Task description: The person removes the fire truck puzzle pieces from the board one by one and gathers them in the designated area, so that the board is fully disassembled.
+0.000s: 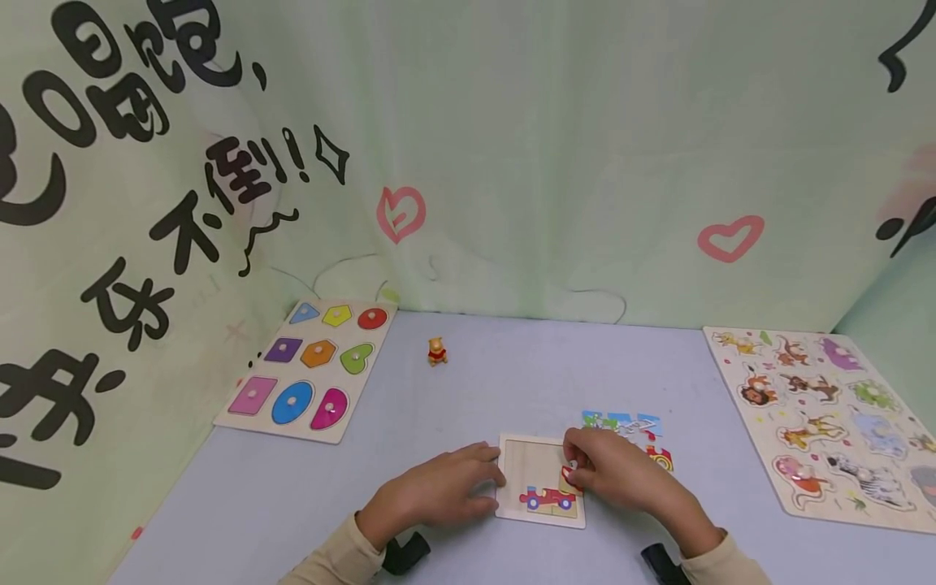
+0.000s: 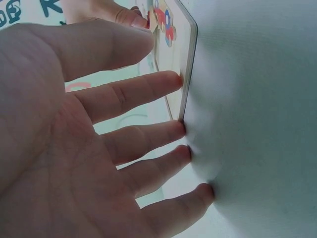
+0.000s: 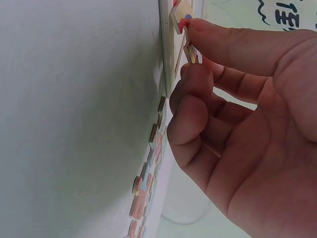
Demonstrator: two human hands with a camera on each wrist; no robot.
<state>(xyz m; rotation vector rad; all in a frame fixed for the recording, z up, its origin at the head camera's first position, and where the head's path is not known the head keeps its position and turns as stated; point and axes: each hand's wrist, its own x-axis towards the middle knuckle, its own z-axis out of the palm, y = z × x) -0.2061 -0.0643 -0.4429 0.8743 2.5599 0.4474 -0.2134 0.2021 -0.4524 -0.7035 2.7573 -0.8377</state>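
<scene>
A small wooden puzzle tray (image 1: 525,463) lies in front of me, with joined pieces showing a red vehicle (image 1: 547,499) in its lower right part. My right hand (image 1: 621,475) pinches a jigsaw piece (image 3: 182,23) between thumb and fingers over the tray's right side; the fingers hide part of it. On the tray's left edge rest fingertips of my left hand (image 1: 444,486), its fingers spread and fairly straight in the left wrist view. Loose jigsaw pieces (image 1: 621,422) with blue, green and red print lie just beyond my right hand, partly covered by it.
At the back left lies a shape puzzle board (image 1: 332,396) with coloured knobbed shapes. An animal puzzle board (image 1: 753,435) lies on the right. A tiny bear figure (image 1: 436,351) stands toward the back of the table (image 1: 483,382). A printed curtain (image 1: 556,162) hangs behind.
</scene>
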